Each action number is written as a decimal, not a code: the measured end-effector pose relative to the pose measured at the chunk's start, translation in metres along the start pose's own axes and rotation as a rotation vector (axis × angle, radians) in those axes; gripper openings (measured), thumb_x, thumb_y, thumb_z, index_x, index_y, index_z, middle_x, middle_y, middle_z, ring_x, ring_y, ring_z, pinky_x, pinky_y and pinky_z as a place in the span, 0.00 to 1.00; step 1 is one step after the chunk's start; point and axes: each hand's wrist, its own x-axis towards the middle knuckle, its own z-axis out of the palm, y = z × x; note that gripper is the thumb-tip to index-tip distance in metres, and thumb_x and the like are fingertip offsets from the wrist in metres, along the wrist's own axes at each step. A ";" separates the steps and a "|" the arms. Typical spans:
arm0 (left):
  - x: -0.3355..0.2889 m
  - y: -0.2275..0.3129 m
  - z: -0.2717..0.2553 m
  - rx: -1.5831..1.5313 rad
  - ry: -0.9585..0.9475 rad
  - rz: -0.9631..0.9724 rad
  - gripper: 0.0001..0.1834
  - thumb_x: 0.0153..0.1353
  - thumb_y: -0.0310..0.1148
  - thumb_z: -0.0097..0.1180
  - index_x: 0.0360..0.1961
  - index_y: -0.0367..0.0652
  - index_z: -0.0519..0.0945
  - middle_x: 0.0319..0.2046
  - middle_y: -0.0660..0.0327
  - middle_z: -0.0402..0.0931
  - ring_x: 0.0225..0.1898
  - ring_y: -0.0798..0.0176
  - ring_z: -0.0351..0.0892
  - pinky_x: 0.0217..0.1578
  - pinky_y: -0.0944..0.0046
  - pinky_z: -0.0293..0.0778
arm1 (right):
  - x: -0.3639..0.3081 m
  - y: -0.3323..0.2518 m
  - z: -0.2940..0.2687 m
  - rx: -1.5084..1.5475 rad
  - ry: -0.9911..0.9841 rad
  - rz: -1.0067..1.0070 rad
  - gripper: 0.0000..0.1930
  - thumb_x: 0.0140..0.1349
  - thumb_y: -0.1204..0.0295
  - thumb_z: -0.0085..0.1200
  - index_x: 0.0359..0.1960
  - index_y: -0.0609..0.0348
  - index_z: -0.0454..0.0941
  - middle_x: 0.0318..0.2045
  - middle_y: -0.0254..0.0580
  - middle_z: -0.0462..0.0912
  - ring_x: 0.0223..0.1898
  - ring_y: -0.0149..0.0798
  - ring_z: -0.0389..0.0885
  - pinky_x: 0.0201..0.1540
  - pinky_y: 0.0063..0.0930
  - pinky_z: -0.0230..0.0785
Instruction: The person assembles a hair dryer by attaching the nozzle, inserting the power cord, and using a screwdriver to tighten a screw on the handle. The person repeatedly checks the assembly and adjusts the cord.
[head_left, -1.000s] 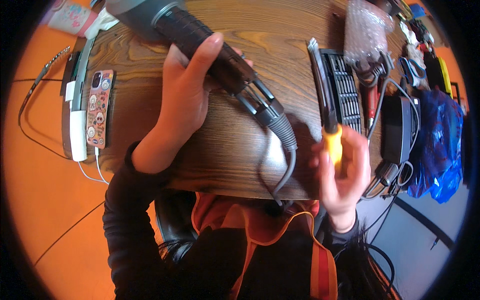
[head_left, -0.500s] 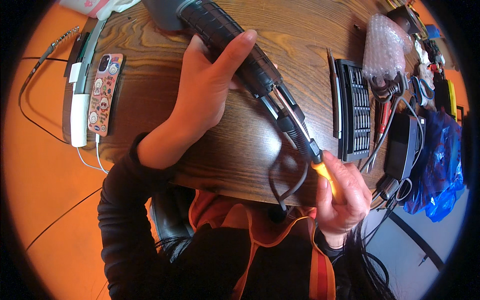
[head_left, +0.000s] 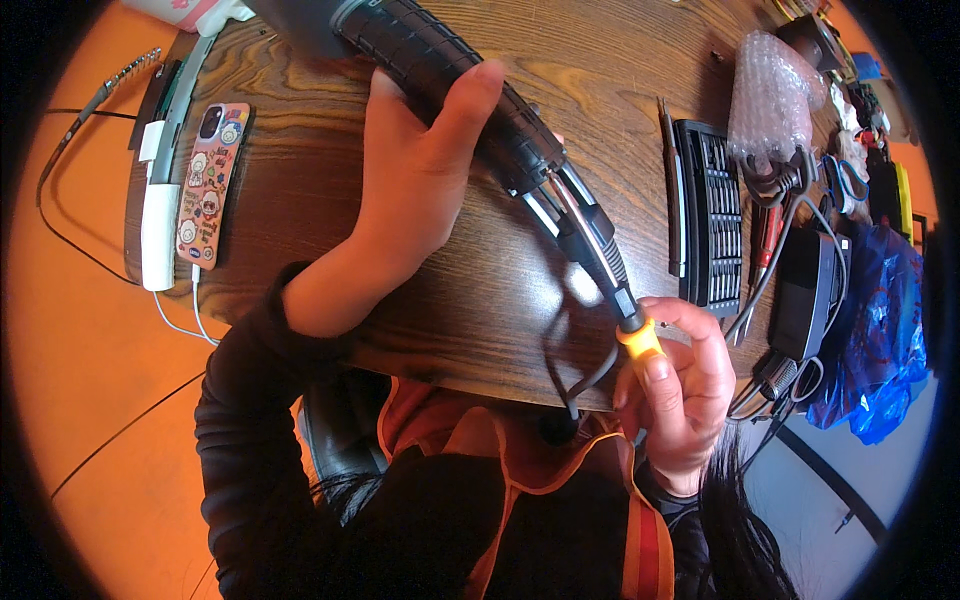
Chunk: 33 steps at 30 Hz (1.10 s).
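Note:
A black tubular appliance (head_left: 440, 70) with a ribbed body and a wider dark grey head slants across the upper middle, over the table. My left hand (head_left: 415, 190) is wrapped round its body, thumb on top, the other fingers mostly hidden beneath. From its lower end stick out metal rods, a black inner part and a ribbed cord sleeve (head_left: 612, 262). A screwdriver (head_left: 641, 343) with a yellow and black handle lies in line with the tube, its long shaft reaching into that end. My right hand (head_left: 690, 385) grips the handle between thumb and fingers; its tip is hidden inside.
The wooden table (head_left: 300, 90) carries a phone (head_left: 212, 185) in a patterned case, plugged in, at left. On the right are a bit set in a black case (head_left: 712, 220), bubble wrap (head_left: 768, 95), a red-handled tool (head_left: 769, 238), a black box (head_left: 805, 290) and a blue plastic bag (head_left: 875, 330).
My right thumb and fingers have shifted on the screwdriver handle, which has turned. The appliance has moved slightly up and left together with my left hand.

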 end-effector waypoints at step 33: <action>-0.015 0.001 0.009 -0.251 0.080 -0.042 0.21 0.56 0.35 0.58 0.44 0.41 0.61 0.31 0.67 0.68 0.32 0.75 0.69 0.33 0.75 0.70 | 0.019 0.008 -0.018 -1.240 0.130 -1.112 0.18 0.40 0.80 0.64 0.37 0.61 0.77 0.24 0.45 0.77 0.18 0.34 0.75 0.18 0.21 0.68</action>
